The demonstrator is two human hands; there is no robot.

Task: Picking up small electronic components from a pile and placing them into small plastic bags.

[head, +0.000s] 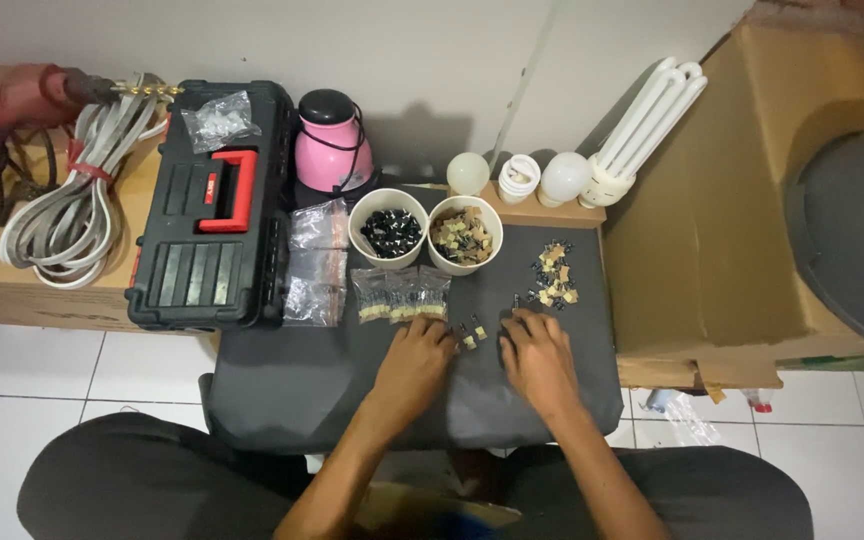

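Observation:
My left hand and my right hand rest palm down on a dark grey cloth-covered stool top, fingers curled near a few small tan and black parts that lie between them. A loose pile of the same small parts sits just beyond my right hand. Small clear bags of parts lie ahead of my left hand. Two white cups stand behind them: one with black parts, one with tan and black parts. Whether either hand pinches a part is hidden by the fingers.
A black toolbox with a red handle stands at the left, clear bags beside it. A white cable coil and red drill lie on a box. A pink appliance, bulbs and a large cardboard box stand behind and right.

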